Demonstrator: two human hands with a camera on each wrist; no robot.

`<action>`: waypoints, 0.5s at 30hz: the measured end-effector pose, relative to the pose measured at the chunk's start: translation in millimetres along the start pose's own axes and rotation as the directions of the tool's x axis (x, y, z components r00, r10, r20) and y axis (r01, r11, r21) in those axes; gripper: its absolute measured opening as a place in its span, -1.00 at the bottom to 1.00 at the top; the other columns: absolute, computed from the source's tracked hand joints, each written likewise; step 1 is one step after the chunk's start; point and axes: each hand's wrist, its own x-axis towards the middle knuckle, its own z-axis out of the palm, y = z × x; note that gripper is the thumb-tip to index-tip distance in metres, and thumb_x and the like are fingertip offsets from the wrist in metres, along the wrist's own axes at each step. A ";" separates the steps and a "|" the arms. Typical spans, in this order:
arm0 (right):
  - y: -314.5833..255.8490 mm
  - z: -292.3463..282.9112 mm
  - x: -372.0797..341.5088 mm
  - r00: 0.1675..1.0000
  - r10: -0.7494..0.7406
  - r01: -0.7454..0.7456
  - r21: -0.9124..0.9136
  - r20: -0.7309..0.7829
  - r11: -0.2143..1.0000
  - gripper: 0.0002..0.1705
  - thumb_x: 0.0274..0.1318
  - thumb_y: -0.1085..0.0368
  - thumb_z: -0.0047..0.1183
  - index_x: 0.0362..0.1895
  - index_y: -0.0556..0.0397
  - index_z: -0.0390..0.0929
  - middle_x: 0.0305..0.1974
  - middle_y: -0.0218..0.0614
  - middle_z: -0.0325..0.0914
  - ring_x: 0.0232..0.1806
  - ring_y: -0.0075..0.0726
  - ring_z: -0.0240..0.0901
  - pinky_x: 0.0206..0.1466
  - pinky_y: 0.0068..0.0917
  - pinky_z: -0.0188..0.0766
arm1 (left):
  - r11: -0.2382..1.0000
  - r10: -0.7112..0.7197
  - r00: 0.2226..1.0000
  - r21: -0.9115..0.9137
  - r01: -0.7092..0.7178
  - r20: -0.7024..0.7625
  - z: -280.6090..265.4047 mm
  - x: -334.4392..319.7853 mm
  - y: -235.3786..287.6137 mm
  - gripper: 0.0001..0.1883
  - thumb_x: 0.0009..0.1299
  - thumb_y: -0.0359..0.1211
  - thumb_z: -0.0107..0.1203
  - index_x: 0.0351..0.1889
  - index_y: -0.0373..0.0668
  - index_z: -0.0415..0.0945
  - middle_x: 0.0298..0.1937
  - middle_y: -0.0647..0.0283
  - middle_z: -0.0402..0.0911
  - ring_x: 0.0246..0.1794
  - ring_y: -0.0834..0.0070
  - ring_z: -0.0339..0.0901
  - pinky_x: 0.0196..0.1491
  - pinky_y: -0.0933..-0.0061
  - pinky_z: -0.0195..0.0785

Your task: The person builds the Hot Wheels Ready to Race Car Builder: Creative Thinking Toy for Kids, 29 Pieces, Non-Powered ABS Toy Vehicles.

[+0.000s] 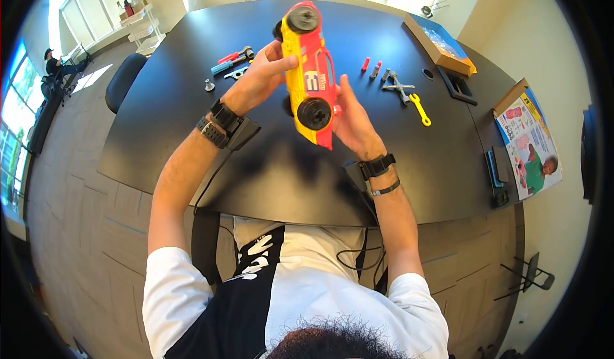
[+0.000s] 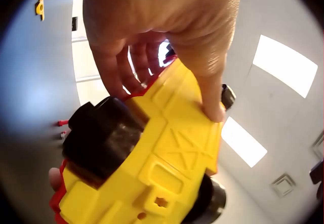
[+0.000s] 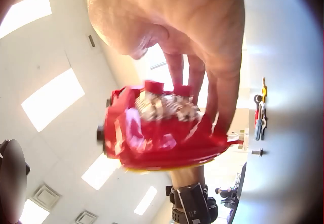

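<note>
A red toy car (image 1: pixel 326 71) with a yellow underside and black wheels is tilted up above the table, one side toward the head camera. My left hand (image 1: pixel 263 77) grips it, the thumb pressing on the yellow underside (image 2: pixel 187 138) and the other fingers round the far edge. At the opposite side is my right hand (image 1: pixel 353 121), its fairly straight fingers (image 3: pixel 228 97) reaching behind the red body and touching it, thumb off the car. Silver engine parts (image 3: pixel 167 106) with red tops show on the car in the right wrist view. The car hides some fingertips.
On the dark table (image 1: pixel 211 148), a blue-handled tool (image 1: pixel 224 66) and a bolt (image 1: pixel 209 85) lie left. To the right are a grey cross-shaped wrench (image 1: pixel 398 86), a yellow wrench (image 1: pixel 419 109) and small red pieces (image 1: pixel 365 64). An open box (image 1: pixel 428 42) and a printed box (image 1: pixel 529 144) stand farther right.
</note>
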 end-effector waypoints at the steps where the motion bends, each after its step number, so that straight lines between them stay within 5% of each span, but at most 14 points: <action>1: -1.6 9.0 -4.6 1.000 -0.003 0.003 0.003 0.000 1.000 -0.16 0.64 -0.41 -0.22 0.45 0.06 0.48 0.28 -0.23 0.66 0.22 -0.38 0.69 0.23 -0.34 0.69 | 0.995 -0.026 0.996 0.091 0.034 -0.088 2.2 0.1 1.5 -0.27 0.46 -0.15 0.47 0.50 -0.21 0.41 0.39 0.23 0.64 0.35 0.44 0.63 0.43 0.22 0.50; 3: -1.8 21.2 -6.8 0.998 -0.036 0.041 0.113 -0.048 0.993 -0.08 0.61 -0.48 -0.28 0.46 0.08 0.47 0.27 -0.21 0.65 0.22 -0.33 0.69 0.25 -0.31 0.67 | 0.983 -0.028 0.987 0.175 0.056 -0.159 7.0 1.7 2.5 -0.36 0.47 -0.20 0.46 0.43 -0.21 0.48 0.29 0.24 0.71 0.23 0.46 0.71 0.30 0.28 0.60; 4: 7.5 11.8 -2.1 0.997 -0.071 0.072 0.071 -0.013 0.995 -0.21 0.61 -0.34 -0.04 0.42 0.12 0.49 0.20 -0.24 0.67 0.15 -0.40 0.69 0.23 -0.39 0.64 | 0.959 -0.010 0.977 0.275 0.070 -0.214 9.2 1.4 2.8 -0.37 0.46 -0.19 0.48 0.41 -0.20 0.50 0.25 0.25 0.73 0.19 0.46 0.73 0.25 0.30 0.62; 5: 13.4 6.0 1.4 0.997 -0.074 0.075 0.073 -0.013 0.995 -0.21 0.61 -0.34 -0.04 0.42 0.12 0.49 0.20 -0.24 0.67 0.15 -0.40 0.69 0.23 -0.39 0.64 | 0.924 0.014 0.964 0.372 0.089 -0.266 11.1 2.4 3.0 -0.38 0.45 -0.19 0.49 0.39 -0.19 0.52 0.22 0.25 0.75 0.15 0.47 0.74 0.21 0.31 0.64; 7: 21.4 0.9 7.1 0.954 -0.283 0.216 -0.438 -0.094 0.872 -0.40 0.56 -0.05 0.20 0.36 0.17 0.52 0.14 -0.28 0.70 0.08 -0.50 0.66 0.19 -0.45 0.61 | 0.915 0.058 0.956 0.399 0.065 -0.289 7.0 4.8 -3.8 -0.38 0.44 -0.16 0.51 0.37 -0.18 0.55 0.17 0.26 0.76 0.14 0.47 0.75 0.18 0.29 0.65; 8: 21.0 1.8 8.0 0.949 -0.290 0.218 -0.403 -0.125 0.889 -0.51 0.47 0.18 0.29 0.30 0.20 0.54 0.08 -0.31 0.71 0.04 -0.58 0.63 0.15 -0.50 0.58 | 0.903 0.020 0.953 0.415 0.112 -0.301 3.5 4.7 -4.6 -0.39 0.47 -0.13 0.48 0.37 -0.18 0.54 0.15 0.26 0.76 0.11 0.48 0.74 0.15 0.29 0.66; 11: 28.2 -9.5 10.1 0.942 -0.295 0.214 -0.384 -0.163 0.898 -0.49 0.49 0.12 0.27 0.29 0.22 0.55 0.07 -0.31 0.72 0.03 -0.57 0.64 0.15 -0.51 0.58 | 0.917 -0.112 0.916 0.315 0.245 -0.386 -19.7 8.9 0.6 -0.38 0.55 0.01 0.38 0.39 -0.17 0.52 0.08 0.25 0.74 0.02 0.53 0.73 0.04 0.35 0.70; 13: 27.7 -8.9 9.6 0.949 -0.252 0.185 -0.313 -0.189 0.931 -0.47 0.50 0.08 0.23 0.29 0.24 0.55 0.08 -0.31 0.72 0.03 -0.55 0.65 0.16 -0.50 0.58 | 0.896 -0.046 0.937 0.401 0.192 -0.346 -60.0 12.1 -10.3 -0.37 0.59 0.13 0.28 0.35 -0.16 0.57 0.02 0.24 0.74 -0.07 0.55 0.72 -0.04 0.42 0.71; 15: 30.8 -8.3 8.4 0.954 -0.209 0.157 -0.237 -0.217 0.959 -0.46 0.51 0.04 0.20 0.28 0.25 0.56 0.08 -0.30 0.72 0.02 -0.53 0.67 0.17 -0.49 0.58 | 0.609 0.019 0.947 0.755 0.243 -0.321 -87.2 14.5 -14.1 -0.43 0.61 0.15 0.25 0.23 -0.16 0.66 -0.04 0.23 0.76 -0.10 0.53 0.73 -0.13 0.44 0.70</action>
